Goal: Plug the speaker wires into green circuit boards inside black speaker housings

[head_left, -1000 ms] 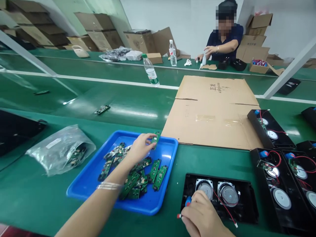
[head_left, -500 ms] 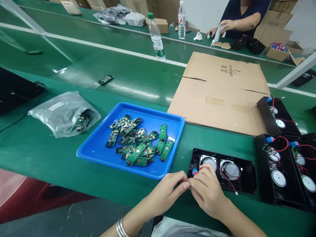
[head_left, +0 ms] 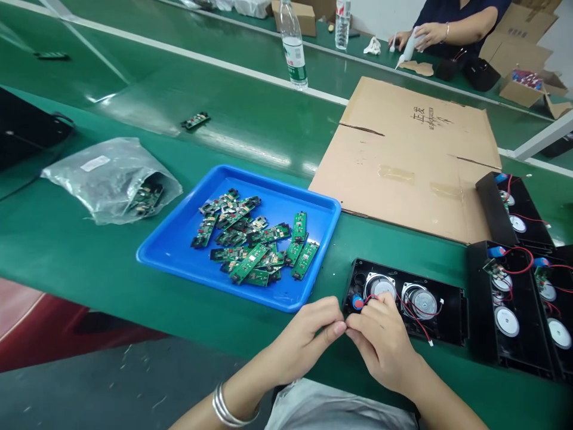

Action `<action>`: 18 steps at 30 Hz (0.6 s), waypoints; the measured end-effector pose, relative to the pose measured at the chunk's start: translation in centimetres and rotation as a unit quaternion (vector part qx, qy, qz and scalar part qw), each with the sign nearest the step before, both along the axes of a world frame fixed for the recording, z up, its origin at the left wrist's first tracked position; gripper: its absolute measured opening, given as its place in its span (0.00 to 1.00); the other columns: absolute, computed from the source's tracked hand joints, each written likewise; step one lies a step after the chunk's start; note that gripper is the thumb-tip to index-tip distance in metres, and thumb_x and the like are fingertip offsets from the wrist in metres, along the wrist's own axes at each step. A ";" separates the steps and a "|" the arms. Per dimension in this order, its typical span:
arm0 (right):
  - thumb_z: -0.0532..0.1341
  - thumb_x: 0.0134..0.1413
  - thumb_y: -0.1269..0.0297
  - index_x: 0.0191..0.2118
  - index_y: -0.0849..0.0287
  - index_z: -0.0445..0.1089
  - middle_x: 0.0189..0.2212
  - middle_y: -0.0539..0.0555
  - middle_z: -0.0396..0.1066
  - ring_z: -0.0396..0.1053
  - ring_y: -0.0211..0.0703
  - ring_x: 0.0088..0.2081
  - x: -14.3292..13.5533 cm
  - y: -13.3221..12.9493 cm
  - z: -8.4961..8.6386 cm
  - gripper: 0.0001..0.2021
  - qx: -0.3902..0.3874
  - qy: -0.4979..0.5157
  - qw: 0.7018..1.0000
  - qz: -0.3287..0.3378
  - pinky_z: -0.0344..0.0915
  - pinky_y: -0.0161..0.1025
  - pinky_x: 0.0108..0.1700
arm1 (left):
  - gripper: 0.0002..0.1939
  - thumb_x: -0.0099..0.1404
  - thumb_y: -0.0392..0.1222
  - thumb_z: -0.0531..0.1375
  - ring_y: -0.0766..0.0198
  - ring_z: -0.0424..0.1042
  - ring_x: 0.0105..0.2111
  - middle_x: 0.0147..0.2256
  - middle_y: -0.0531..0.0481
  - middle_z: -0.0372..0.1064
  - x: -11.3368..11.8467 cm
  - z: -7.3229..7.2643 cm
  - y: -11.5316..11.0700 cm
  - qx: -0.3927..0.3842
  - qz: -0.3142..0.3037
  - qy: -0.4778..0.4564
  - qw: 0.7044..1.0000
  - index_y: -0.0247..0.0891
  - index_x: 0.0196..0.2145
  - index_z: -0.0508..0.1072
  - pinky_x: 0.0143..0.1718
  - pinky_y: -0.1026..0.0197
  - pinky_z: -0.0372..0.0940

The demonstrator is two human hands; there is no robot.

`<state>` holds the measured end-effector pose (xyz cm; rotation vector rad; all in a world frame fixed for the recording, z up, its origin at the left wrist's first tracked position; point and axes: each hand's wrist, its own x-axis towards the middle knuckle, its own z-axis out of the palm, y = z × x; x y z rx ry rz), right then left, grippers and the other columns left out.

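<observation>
Fingertips pinched together, my left hand (head_left: 313, 331) meets my right hand (head_left: 380, 334) at the near left corner of a black speaker housing (head_left: 452, 325). Whatever lies between the fingertips is hidden. Two round speakers (head_left: 423, 303) sit in the housing, with thin red wires (head_left: 416, 322) ending in small white plugs. A blue and red cylindrical part (head_left: 357, 301) lies at the housing's left end, just beyond my fingers. My right fingers partly cover the left speaker's near edge.
A blue tray (head_left: 179, 276) of green circuit boards (head_left: 248, 263) stands left of the housing. Behind are a flattened cardboard sheet (head_left: 412, 155) and a water bottle (head_left: 294, 54). More speaker housings (head_left: 486, 316) stand right; a plastic bag (head_left: 102, 179) lies left. A co-worker's hand (head_left: 430, 37) holds a white bottle.
The camera view has tilted down, so most things sit higher in the picture. Both hands stay pinched together at the housing's corner, and the blue and red part shows more fully.
</observation>
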<state>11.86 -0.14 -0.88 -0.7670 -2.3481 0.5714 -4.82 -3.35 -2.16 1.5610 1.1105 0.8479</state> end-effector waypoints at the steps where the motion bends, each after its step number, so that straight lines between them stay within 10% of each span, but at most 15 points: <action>1: 0.45 0.66 0.70 0.28 0.61 0.64 0.19 0.47 0.58 0.50 0.37 0.24 0.0 0.1 0.1 0.17 -0.013 -0.003 1.000 0.007 0.48 0.38 0.32 | 0.25 0.70 0.56 0.41 0.67 0.57 0.23 0.22 0.56 0.54 0.0 0.1 0.2 -0.019 -0.025 -0.012 0.999 0.39 0.23 0.59 0.25 0.64 0.55; 18: 0.45 0.67 0.66 0.26 0.60 0.66 0.17 0.46 0.58 0.53 0.36 0.23 0.5 0.7 -0.1 0.20 -0.127 -0.015 0.990 0.052 0.51 0.37 0.35 | 0.24 0.68 0.51 0.50 0.68 0.57 0.22 0.19 0.56 0.56 -1.6 1.8 2.9 -0.117 -0.135 -0.048 0.983 0.37 0.18 0.62 0.26 0.65 0.52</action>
